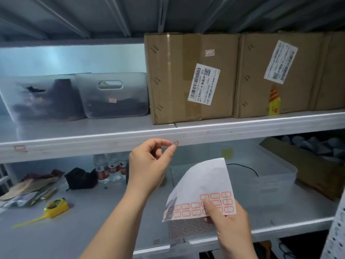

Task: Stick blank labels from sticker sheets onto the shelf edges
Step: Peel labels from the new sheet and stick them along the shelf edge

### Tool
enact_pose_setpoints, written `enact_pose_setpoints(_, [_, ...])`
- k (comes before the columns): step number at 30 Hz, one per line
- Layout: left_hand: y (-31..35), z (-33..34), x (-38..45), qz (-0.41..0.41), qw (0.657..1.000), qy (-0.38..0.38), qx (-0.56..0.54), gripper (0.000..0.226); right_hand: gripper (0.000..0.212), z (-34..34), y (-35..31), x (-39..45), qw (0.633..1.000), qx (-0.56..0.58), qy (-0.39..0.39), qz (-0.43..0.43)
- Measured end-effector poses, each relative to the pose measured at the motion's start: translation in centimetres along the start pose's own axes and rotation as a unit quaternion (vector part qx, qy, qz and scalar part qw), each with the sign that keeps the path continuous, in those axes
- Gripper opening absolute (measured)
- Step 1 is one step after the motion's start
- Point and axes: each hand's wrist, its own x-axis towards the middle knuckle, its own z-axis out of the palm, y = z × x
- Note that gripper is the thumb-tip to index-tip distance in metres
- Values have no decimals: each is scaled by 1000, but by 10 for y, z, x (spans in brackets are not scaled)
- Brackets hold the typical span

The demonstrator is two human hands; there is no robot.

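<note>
My left hand (149,163) pinches a small red-bordered blank label (175,143) between thumb and forefinger, right at the front edge of the upper shelf (93,144). My right hand (229,219) holds a white sticker sheet (203,182) by its lower edge, thumb on top. The sheet's lower rows carry several red-bordered labels; its upper part is bare backing. Another label (20,148) is stuck on the same shelf edge far left.
Two cardboard boxes (190,77) and two translucent bins (112,96) stand on the upper shelf. The lower shelf (84,221) holds water bottles (110,169), a black pouch (81,177), a yellow tape measure (55,206), packets, a clear tub (261,176) and a cardboard tray (306,165).
</note>
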Motion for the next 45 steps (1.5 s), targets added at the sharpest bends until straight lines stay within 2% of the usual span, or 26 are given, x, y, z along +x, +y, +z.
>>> enact_pose_setpoints(4, [0, 2, 4, 26, 999, 16, 42, 7, 8, -2, -1, 3, 1000, 3, -8, 10])
enact_pose_setpoints(11, [-4, 8, 7, 31, 997, 48, 46, 9, 5, -5, 3, 6, 1000, 9, -6, 6])
enact_pose_setpoints(16, [-11, 11, 11, 32, 995, 70, 64, 9, 16, -6, 2, 6, 1000, 4, -6, -7])
enact_pose_setpoints(26, [-10, 18, 10, 52, 985, 125, 108, 15, 16, -6, 2, 8, 1000, 4, -7, -3])
enact_pose_setpoints(30, [-10, 20, 9, 56, 982, 133, 124, 15, 14, -7, 3, 7, 1000, 0, -11, 0])
enact_pose_setpoints(34, [-10, 20, 10, 43, 982, 140, 117, 17, 4, -10, 6, 7, 1000, -2, -11, 14])
enact_pose_setpoints(40, [-12, 21, 9, 47, 983, 145, 103, 21, 9, -11, 3, 7, 1000, -4, -9, 27])
enact_pose_setpoints(45, [-10, 21, -5, 101, 981, 127, 108, 15, 5, -14, -5, 5, 999, -1, -17, 27])
